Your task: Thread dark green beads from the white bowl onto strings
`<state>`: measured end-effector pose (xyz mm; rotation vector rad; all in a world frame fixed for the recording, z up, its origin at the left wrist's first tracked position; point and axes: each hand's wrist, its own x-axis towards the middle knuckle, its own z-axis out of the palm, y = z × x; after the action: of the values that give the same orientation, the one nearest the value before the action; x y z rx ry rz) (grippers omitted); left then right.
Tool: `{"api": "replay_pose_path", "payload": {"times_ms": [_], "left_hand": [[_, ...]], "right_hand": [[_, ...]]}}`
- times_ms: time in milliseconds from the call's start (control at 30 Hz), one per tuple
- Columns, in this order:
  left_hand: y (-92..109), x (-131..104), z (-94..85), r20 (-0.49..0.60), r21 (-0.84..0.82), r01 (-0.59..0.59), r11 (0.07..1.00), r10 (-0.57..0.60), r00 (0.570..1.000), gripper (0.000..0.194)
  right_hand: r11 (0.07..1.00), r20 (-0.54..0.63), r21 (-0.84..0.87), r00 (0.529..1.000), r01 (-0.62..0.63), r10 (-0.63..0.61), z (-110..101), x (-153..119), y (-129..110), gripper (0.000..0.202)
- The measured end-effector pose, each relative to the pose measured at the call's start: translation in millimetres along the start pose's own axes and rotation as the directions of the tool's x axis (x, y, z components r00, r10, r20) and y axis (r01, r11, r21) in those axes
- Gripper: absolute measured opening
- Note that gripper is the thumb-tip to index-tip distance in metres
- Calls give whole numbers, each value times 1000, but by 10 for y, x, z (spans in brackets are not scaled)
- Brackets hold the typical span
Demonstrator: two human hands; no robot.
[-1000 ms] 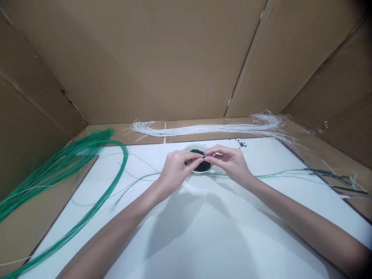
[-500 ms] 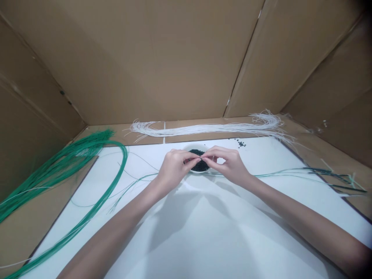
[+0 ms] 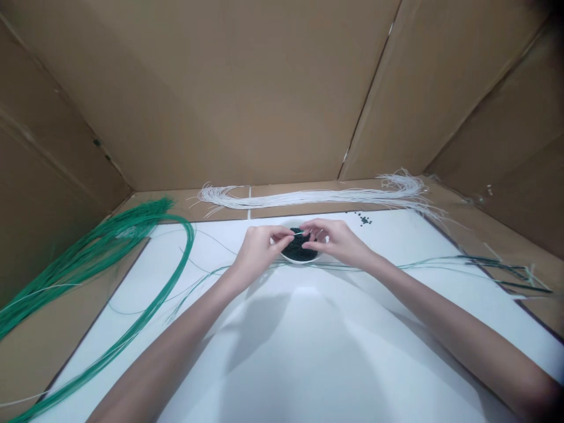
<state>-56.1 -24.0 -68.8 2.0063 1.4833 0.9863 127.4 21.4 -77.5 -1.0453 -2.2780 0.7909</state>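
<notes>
1. Head view, center: the left hand (image 3: 259, 249) pinches a thin pale strand (image 3: 299, 233) in its fingers, above a white bowl (image 3: 299, 262) of black beads (image 3: 296, 249).
2. The right hand's (image 3: 341, 239) fingers, closed before, are now parted.
3. The strand's ends are hard to make out.

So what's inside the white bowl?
The white bowl holds a heap of tiny dark bits, maybe beads. They hide the bottom, and the left hand and right hand cover some edge, so I can't see underneath.
</notes>
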Motion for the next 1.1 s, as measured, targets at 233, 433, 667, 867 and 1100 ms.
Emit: {"api": "replay_pose_path", "payload": {"times_ms": [233,433,667,867,1100], "left_hand": [[-12,25,-5,-17,-28,19,999,-19,1000,18],[-13,9,-8,-44,-76,5,997,-8,999,22],[30,-3,-56,-63,-31,-50,998,48,997,21],[148,-37,-74,-65,-37,-74,997,72,995,18],[193,-71,-49,-57,-53,-90,995,87,995,17]], "right_hand": [[905,289,-416,956,87,41,143,146,65,13],[939,239,-336,971,74,9,128,120,72,14],[959,-186,281,982,47,6,4,-24,-39,17],[733,-143,679,973,-37,181,29,-84,27,19],[670,-125,741,975,-32,184,43,-94,9,18]]}}
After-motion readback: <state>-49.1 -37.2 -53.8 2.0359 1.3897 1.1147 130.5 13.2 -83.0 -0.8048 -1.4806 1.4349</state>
